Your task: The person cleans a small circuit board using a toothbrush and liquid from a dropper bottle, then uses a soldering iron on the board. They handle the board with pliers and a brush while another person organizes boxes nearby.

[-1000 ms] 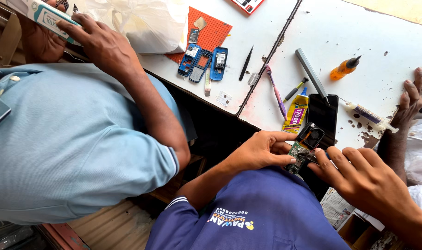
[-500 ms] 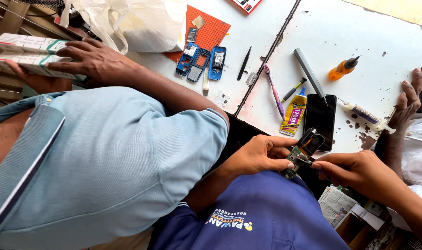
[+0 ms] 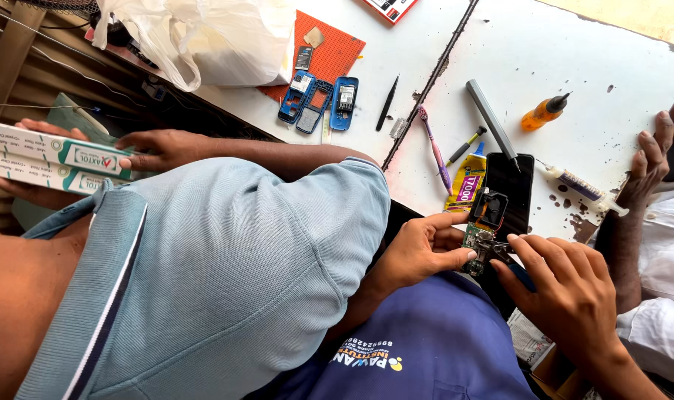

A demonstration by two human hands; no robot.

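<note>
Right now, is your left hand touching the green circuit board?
Touching. The head view shows the left hand with its thumb tip pressed against the edge of the green circuit board.

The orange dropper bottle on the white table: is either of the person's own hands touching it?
No, the orange dropper bottle lies alone, while the left hand and right hand hold the green circuit board.

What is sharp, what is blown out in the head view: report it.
Head view: daylight is even; the white tabletop glares at upper right, the white plastic bag washes out; the small green circuit board between left hand and right hand stays sharp; edges bend.
</note>
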